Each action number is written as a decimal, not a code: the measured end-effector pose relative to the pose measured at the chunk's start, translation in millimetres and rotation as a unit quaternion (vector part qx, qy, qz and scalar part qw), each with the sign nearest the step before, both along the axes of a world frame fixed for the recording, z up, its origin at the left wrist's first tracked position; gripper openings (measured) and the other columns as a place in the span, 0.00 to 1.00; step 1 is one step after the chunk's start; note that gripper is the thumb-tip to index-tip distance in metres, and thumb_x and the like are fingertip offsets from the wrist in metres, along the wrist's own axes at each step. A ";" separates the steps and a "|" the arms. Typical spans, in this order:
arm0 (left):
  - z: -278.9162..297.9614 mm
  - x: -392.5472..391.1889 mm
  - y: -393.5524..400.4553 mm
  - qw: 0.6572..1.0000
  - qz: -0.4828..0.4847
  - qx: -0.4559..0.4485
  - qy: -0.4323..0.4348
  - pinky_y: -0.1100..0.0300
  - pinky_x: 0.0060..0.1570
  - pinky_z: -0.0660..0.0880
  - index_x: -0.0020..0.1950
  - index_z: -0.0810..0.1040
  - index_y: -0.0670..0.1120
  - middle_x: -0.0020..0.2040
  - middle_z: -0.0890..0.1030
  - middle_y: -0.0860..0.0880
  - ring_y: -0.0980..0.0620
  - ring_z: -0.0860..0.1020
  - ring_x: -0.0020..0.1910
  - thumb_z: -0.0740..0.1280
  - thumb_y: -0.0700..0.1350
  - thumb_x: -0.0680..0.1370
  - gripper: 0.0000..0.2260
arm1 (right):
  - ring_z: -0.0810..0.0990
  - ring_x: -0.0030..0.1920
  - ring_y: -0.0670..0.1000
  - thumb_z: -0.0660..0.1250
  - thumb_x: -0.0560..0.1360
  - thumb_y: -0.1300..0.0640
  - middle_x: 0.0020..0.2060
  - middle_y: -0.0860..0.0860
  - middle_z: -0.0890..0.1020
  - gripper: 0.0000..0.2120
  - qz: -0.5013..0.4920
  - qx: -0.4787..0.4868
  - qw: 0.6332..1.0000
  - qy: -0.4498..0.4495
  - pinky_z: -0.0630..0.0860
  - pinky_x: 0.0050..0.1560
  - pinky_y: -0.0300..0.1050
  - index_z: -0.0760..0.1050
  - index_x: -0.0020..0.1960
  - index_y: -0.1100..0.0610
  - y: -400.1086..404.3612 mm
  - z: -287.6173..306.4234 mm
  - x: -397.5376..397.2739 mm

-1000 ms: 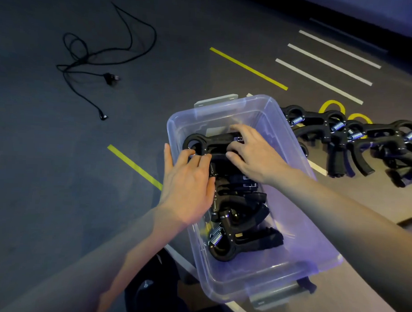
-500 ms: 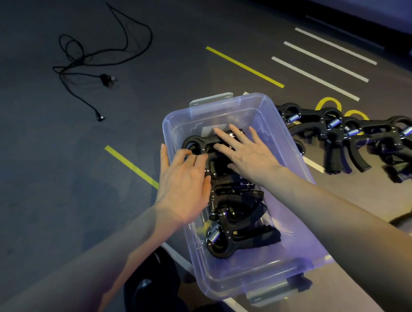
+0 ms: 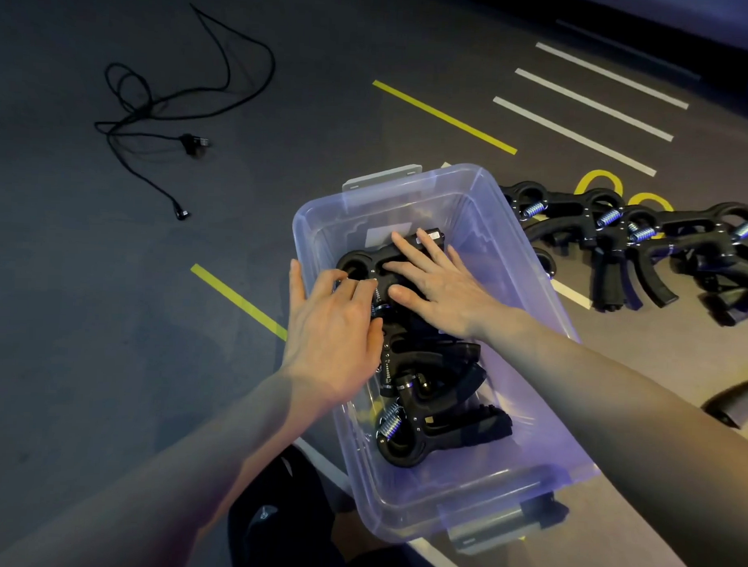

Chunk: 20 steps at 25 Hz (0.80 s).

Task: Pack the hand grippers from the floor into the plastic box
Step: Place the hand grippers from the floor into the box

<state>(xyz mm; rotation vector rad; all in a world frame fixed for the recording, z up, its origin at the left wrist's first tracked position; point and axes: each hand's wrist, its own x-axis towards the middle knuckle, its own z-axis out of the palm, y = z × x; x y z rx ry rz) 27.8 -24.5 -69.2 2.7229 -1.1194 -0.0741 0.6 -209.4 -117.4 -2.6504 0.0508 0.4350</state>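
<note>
Both hands are down in the clear plastic box (image 3: pixel 530 263), pressing on the top hand gripper (image 3: pixel 377 260) of the black stack inside. The right hand (image 3: pixel 444 285) lies flat with its fingers straight and spread across that gripper's handle at the far end of the box. The left hand (image 3: pixel 337 328) has its fingers bent over the gripper's looped end, with the thumb resting on the box's left rim; whether those fingers actually clamp the gripper or only rest on it, I can't tell. The 2 hands are just beside each other, fingertips nearly meeting. Below them in the box, more packed hand grippers (image 3: pixel 435 417) lie piled toward the near end, one with a silver spring showing. On the floor (image 3: pixel 87 315) to the right of the box, a row of loose hand grippers (image 3: pixel 619 245) waits, handles overlapping. Far left, well apart from everything, lies a tangled black cable (image 3: pixel 157 118). Yellow and white tape lines (image 3: pixel 582 108) cross the floor.
</note>
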 end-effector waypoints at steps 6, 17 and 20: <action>-3.1 1.4 -1.5 1.000 -0.010 0.006 -0.024 0.34 0.65 0.53 0.54 0.78 0.43 0.45 0.82 0.47 0.42 0.75 0.55 0.69 0.45 0.70 0.14 | 0.32 0.75 0.50 0.46 0.78 0.37 0.76 0.42 0.41 0.29 -0.016 -0.001 1.000 0.025 0.34 0.72 0.56 0.56 0.75 0.48 5.7 -0.5 0.5; 22.4 -32.8 -50.3 0.992 -0.114 -0.060 -0.009 0.37 0.66 0.57 0.66 0.69 0.41 0.67 0.69 0.40 0.41 0.68 0.63 0.57 0.50 0.73 0.23 | 0.74 0.62 0.52 0.58 0.77 0.55 0.61 0.54 0.77 0.15 -0.187 0.080 0.908 -0.367 0.68 0.63 0.43 0.75 0.59 0.61 -33.9 73.6 -65.3; 29.4 -72.8 -86.1 0.972 -0.205 -0.101 0.048 0.46 0.66 0.62 0.68 0.68 0.40 0.70 0.65 0.39 0.41 0.65 0.66 0.57 0.52 0.75 0.25 | 0.72 0.61 0.53 0.57 0.76 0.57 0.58 0.55 0.75 0.17 -0.345 0.039 0.859 -0.375 0.66 0.64 0.41 0.72 0.62 0.62 -81.0 54.0 -135.5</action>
